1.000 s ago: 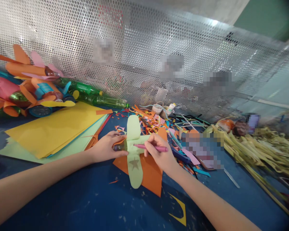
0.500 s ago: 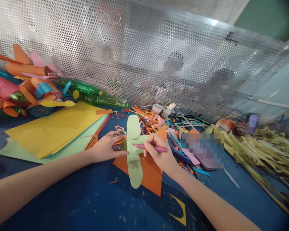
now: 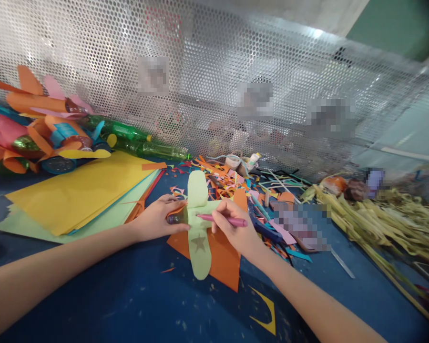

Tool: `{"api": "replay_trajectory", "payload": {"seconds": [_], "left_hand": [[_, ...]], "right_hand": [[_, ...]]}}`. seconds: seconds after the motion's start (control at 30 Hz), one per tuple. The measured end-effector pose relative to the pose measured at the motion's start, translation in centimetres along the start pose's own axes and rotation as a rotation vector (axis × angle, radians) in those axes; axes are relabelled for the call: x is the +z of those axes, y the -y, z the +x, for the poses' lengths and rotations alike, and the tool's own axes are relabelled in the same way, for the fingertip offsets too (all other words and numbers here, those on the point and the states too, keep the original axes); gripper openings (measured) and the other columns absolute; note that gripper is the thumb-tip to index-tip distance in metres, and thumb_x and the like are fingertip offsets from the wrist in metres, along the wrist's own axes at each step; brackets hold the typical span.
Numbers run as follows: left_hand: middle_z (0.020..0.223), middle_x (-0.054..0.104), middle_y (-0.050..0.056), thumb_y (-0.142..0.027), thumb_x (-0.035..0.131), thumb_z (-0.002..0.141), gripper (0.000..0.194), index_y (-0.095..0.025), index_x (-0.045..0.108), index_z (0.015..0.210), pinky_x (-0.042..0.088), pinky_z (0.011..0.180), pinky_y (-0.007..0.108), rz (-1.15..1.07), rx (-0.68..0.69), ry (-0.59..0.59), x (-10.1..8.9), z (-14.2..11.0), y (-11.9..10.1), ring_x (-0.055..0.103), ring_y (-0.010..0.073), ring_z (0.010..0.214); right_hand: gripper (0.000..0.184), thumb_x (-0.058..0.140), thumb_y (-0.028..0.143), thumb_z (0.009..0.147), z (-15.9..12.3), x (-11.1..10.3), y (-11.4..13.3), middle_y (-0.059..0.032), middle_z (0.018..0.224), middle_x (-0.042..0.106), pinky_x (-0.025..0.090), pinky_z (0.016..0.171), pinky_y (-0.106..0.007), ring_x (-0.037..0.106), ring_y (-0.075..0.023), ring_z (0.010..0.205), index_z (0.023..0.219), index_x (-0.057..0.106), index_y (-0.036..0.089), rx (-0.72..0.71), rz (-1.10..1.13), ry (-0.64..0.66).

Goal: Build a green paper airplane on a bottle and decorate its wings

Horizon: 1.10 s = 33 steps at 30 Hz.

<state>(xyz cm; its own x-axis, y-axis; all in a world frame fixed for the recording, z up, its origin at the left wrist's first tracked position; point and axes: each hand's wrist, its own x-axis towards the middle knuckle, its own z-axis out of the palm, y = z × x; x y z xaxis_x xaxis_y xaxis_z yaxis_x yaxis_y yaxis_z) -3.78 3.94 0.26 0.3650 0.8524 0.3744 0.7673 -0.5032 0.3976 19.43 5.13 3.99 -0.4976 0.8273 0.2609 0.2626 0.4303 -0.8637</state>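
Observation:
My left hand (image 3: pixel 160 215) is wrapped round the neck end of a small toy plane made from a bottle (image 3: pixel 178 218) covered in pale green paper (image 3: pixel 198 188). A dark star (image 3: pixel 199 243) marks its nearer wing. In my right hand (image 3: pixel 232 214) I grip a pink-purple marker pen (image 3: pixel 239 222), its tip at the green paper on the plane's middle. At the right end of the plane an orange paper tail piece (image 3: pixel 240 197) stands up. An orange paper sheet (image 3: pixel 225 262) lies partly under the plane.
Yellow and green paper sheets (image 3: pixel 75 195) are stacked at left. Finished paper planes (image 3: pixel 57 138) and green bottles (image 3: pixel 128 131) lie behind them. Paper scraps (image 3: pixel 229 178), scissors with dark blue handles (image 3: pixel 268 232), a phone (image 3: pixel 300 226) and dried leaves (image 3: pixel 372 224) spread rightward before a perforated metal screen (image 3: pixel 207 57).
The marker tip has shifted very slightly left on the green paper. Both hands keep their holds, and the plane stays in place.

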Motion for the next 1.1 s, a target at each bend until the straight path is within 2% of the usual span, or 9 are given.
{"api": "replay_trajectory", "payload": {"seconds": [0.17,0.6,0.8,1.1], "left_hand": [[0.113,0.059,0.017,-0.058,0.061,0.073,0.066,-0.010,0.057,0.119,0.043,0.096,0.037,0.006,-0.005,-0.004,0.03,0.00,0.03,0.050,0.0276,0.113],[0.112,0.061,0.014,-0.057,0.061,0.074,0.061,-0.015,0.057,0.119,0.044,0.094,0.039,-0.012,0.006,-0.002,-0.04,0.05,-0.01,0.050,0.0276,0.112],[0.112,0.059,0.016,-0.056,0.062,0.074,0.065,-0.011,0.056,0.121,0.043,0.095,0.037,-0.014,0.002,0.005,-0.06,0.05,0.02,0.050,0.0274,0.112],[0.113,0.061,0.013,-0.057,0.060,0.074,0.064,-0.016,0.055,0.122,0.043,0.096,0.038,-0.022,0.004,-0.005,0.12,0.01,0.16,0.049,0.0273,0.114]], "right_hand": [[0.020,0.047,0.029,0.089,0.05,0.00,0.11,0.0045,0.056,0.058,0.041,0.060,-0.027,0.055,-0.0124,0.055,0.071,0.041,0.022,0.001,0.010,0.008],[0.019,0.048,0.030,0.089,0.03,0.07,0.26,0.0031,0.060,0.061,0.044,0.064,-0.029,0.060,-0.0136,0.060,0.072,0.043,0.022,-0.005,0.062,0.051],[0.019,0.048,0.029,0.089,0.05,0.08,0.19,0.0034,0.059,0.060,0.043,0.063,-0.029,0.058,-0.0130,0.058,0.072,0.043,0.022,-0.026,0.069,0.057],[0.020,0.047,0.030,0.090,-0.13,0.08,0.21,0.0038,0.058,0.060,0.043,0.062,-0.029,0.057,-0.0127,0.057,0.072,0.042,0.023,-0.013,0.043,0.062]]}}
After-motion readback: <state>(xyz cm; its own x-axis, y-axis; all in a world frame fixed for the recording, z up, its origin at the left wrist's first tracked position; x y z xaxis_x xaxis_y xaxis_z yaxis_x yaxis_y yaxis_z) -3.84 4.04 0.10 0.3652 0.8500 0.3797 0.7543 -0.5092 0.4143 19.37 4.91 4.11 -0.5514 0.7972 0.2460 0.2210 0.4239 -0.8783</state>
